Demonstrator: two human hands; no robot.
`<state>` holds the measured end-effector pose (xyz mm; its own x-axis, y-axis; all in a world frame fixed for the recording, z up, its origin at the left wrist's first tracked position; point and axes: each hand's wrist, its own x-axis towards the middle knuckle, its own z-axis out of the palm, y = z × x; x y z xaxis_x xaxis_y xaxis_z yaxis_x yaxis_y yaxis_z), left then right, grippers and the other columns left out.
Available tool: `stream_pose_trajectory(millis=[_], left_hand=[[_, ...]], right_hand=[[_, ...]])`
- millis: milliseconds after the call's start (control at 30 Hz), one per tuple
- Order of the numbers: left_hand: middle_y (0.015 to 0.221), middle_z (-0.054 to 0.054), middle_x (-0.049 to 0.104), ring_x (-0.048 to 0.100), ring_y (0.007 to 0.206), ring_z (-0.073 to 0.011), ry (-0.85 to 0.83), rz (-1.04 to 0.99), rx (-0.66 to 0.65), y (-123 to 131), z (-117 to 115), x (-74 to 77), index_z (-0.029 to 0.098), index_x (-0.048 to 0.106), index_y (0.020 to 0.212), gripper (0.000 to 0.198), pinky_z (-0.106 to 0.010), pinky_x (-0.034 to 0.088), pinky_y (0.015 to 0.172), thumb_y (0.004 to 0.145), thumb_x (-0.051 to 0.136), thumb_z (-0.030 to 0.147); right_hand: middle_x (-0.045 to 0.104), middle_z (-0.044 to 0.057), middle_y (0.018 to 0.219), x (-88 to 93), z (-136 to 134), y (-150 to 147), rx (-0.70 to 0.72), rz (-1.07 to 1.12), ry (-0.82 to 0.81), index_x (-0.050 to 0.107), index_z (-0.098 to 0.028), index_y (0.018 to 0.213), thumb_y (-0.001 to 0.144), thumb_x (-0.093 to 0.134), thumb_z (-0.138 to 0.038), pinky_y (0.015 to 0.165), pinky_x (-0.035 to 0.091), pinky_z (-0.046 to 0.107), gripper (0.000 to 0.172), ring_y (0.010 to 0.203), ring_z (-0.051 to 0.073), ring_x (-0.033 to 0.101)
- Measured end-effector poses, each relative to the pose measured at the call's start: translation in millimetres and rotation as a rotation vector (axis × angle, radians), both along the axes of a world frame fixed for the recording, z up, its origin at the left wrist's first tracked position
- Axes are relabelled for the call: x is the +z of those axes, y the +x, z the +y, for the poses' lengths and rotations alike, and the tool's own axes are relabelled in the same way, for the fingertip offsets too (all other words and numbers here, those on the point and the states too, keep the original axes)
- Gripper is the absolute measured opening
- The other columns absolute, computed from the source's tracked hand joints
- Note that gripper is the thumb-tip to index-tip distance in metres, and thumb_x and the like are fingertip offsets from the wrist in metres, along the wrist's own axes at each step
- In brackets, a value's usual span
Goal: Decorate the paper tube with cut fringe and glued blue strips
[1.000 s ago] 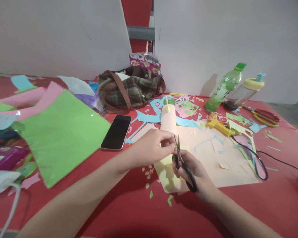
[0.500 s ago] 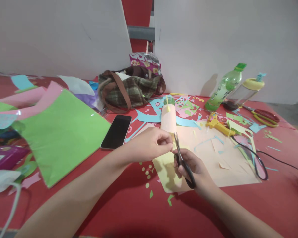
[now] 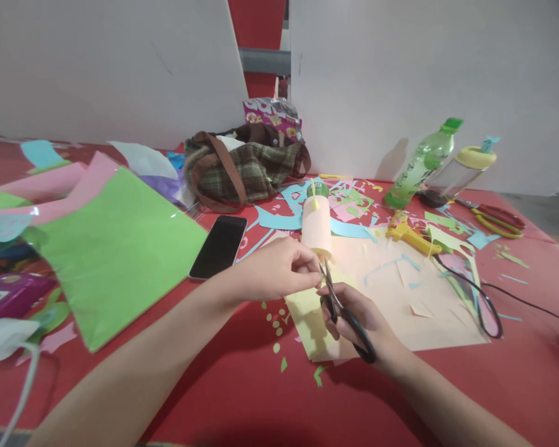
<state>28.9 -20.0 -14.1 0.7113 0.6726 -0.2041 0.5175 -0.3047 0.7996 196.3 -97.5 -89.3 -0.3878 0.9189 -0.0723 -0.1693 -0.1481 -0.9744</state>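
Note:
My right hand point(image 3: 358, 316) grips black-handled scissors point(image 3: 333, 292), their slightly parted blades pointing up and away from me. Close to the blade tips, my left hand point(image 3: 286, 270) is pinched closed. Whatever lies between its fingertips is too small to make out. Just beyond both hands is a pale peach paper-covered cylinder point(image 3: 317, 223) with a green end and a small yellow strip on it. Beneath the hands lie yellow paper point(image 3: 307, 316) and a large cream sheet point(image 3: 382, 310).
A phone point(image 3: 218, 248) and green sheet point(image 3: 121, 248) lie left. Behind sits a plaid bag point(image 3: 261, 167). To the right are a yellow glue gun point(image 3: 412, 236) with its cord, a green bottle point(image 3: 422, 164), a tilted clear cup point(image 3: 461, 177) and red-and-yellow-handled pliers point(image 3: 498, 220). Paper scraps litter the red table point(image 3: 242, 385).
The scissors have turned a little, their tips swinging left and slightly down toward my left fingertips. My right hand has shifted slightly; my left hand stays nearly in place, still pinched.

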Motion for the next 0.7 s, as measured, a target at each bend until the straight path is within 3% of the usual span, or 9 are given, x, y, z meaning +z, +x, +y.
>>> stream_pose_trajectory(millis=[200, 367, 700], left_hand=[[0.054, 0.003, 0.046, 0.038, 0.048, -0.0069, 0.024, 0.007, 0.002, 0, -1, -1.0, 0.015, 0.06, 0.064, 0.018, -0.018, 0.026, 0.044, 0.066, 0.045, 0.025], [0.049, 0.003, 0.044, 0.037, 0.044, -0.0067, -0.011, 0.022, -0.112, 7, -7, -8.3, 0.014, 0.054, 0.057, 0.014, -0.019, 0.023, 0.04, 0.064, 0.043, 0.019], [0.046, 0.005, 0.04, 0.034, 0.042, -0.0063, 0.033, 0.026, -0.223, 12, -13, -18.4, 0.016, 0.045, 0.053, 0.01, -0.02, 0.02, 0.039, 0.061, 0.041, 0.014]], right_hand=[[0.045, -0.001, 0.071, -1.5, 1, -3, -0.146, 0.045, 0.004, 0.045, -0.022, 0.095, 0.067, 0.061, -0.033, 0.055, 0.035, 0.025, 0.034, 0.059, 0.01, 0.042], [0.048, -0.001, 0.077, -1.1, 3, -2, -0.325, 0.05, 0.017, 0.041, -0.026, 0.094, 0.065, 0.063, -0.023, 0.062, 0.04, 0.027, 0.036, 0.068, 0.012, 0.049], [0.05, -0.003, 0.074, 3.9, 0, -4, -0.268, -0.051, -0.016, 0.04, -0.025, 0.093, 0.067, 0.061, -0.018, 0.058, 0.041, 0.022, 0.034, 0.064, 0.009, 0.051]])
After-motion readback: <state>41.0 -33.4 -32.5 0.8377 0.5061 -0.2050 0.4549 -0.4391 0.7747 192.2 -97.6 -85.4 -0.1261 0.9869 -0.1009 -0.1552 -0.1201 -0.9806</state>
